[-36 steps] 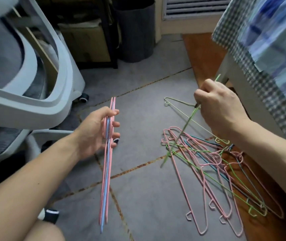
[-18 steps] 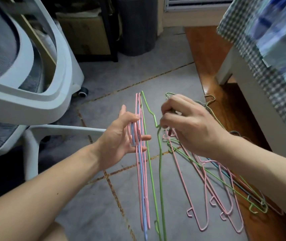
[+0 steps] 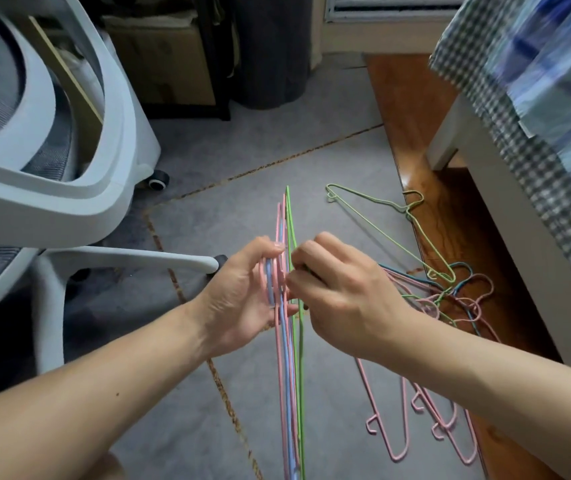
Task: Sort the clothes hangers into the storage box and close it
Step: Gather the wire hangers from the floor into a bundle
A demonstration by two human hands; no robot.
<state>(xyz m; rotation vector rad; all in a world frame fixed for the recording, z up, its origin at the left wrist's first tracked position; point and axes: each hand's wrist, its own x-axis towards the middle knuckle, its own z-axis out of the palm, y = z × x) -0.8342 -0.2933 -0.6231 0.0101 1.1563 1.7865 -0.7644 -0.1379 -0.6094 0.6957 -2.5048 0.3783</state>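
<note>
My left hand [image 3: 242, 296] holds a flat bundle of pink and blue wire hangers [image 3: 286, 382] edge-on, its fingers curled round them. My right hand [image 3: 339, 292] pinches a green hanger [image 3: 299, 375] and holds it against the right side of that bundle. A loose heap of pink, green and blue hangers [image 3: 450, 303] lies on the floor to the right, partly hidden by my right arm. One pale green hanger [image 3: 374, 206] lies at the heap's far end. No storage box is in view.
A white office chair [image 3: 52, 188] with its wheeled base fills the left. A bed [image 3: 506, 216] with checked bedding stands on the right over a wooden floor strip. A dark bin [image 3: 273, 53] and a cardboard box [image 3: 159, 53] stand at the back.
My right hand lifted a green hanger from the heap and brought it left to the bundle. My left hand moved right with the bundle to meet it.
</note>
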